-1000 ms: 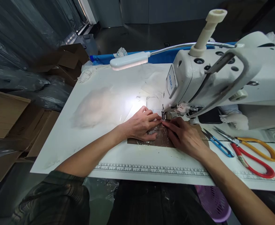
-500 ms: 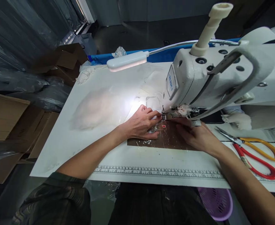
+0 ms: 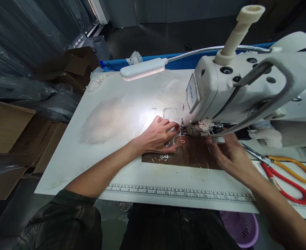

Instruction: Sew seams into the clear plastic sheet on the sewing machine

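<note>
My left hand (image 3: 159, 136) rests with bent fingers at the needle area of a white sewing machine (image 3: 207, 86), fingertips close by the presser foot (image 3: 183, 130). Glossy clear material shows under its palm; what the fingertips pinch is hidden. Below the foot lies a flat brown plate (image 3: 194, 152) with a small red mark (image 3: 182, 141) and bits of thread on it. My right hand (image 3: 230, 154) is at the plate's right end, its thumb beside a ridged knob (image 3: 218, 140). The machine's lever and knob cover most of its fingers, so its grip cannot be made out.
Scissors (image 3: 266, 159) with orange and red handles lie right of my right hand. A lamp (image 3: 142, 68) on a bendable arm lights the white table (image 3: 77, 170). A ruler strip (image 3: 174, 191) runs along the front edge. Cardboard boxes (image 3: 9, 128) stand left; a purple basket (image 3: 240, 227) sits below.
My right hand has moved right, away from the presser foot, uncovering more of the brown plate. My left hand stays in nearly the same place. The view has shifted slightly.
</note>
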Motion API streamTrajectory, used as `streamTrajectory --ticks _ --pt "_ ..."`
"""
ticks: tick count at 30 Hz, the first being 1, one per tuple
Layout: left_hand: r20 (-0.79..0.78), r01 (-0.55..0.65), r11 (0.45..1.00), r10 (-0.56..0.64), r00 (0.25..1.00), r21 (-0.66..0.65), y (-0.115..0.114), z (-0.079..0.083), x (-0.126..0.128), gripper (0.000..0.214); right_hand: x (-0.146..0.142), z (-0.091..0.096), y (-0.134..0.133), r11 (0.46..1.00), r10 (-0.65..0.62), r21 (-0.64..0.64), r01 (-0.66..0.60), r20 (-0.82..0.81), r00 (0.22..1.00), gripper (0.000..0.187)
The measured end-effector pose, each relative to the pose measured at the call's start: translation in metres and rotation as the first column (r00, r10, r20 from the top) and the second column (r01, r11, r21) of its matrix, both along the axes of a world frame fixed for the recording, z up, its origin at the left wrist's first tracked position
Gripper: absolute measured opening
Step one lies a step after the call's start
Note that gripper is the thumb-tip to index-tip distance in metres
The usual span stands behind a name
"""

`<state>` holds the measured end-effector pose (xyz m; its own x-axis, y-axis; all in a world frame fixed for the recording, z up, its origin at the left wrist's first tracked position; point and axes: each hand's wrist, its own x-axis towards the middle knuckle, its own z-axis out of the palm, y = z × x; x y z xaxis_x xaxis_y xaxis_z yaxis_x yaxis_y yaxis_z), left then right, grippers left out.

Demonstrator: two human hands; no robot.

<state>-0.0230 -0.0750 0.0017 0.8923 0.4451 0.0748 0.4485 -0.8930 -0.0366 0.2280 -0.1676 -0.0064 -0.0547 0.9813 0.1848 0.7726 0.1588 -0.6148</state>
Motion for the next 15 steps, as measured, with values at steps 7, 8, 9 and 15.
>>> streamTrajectory --ticks 7,8,9,15 --pt "0.057 0.007 0.995 -0.001 0.998 -0.104 0.008 -0.001 -0.004 0.050 -0.003 -0.031 -0.027 0.981 0.042 0.182 -0.069 0.149 0.988 0.043" --pt "0.057 0.010 0.992 -0.002 0.998 -0.130 0.010 0.000 -0.004 0.049 -0.004 -0.034 -0.027 0.974 0.055 0.207 -0.088 0.161 0.985 0.044" --pt "0.057 0.009 0.988 0.000 0.998 -0.156 0.013 0.001 -0.005 0.049 -0.004 -0.035 -0.027 0.969 0.067 0.225 -0.104 0.166 0.984 0.044" --pt "0.084 0.038 0.952 -0.013 0.996 -0.303 0.035 0.010 -0.004 0.039 -0.003 -0.034 -0.028 0.961 0.090 0.247 -0.124 0.144 0.985 0.043"
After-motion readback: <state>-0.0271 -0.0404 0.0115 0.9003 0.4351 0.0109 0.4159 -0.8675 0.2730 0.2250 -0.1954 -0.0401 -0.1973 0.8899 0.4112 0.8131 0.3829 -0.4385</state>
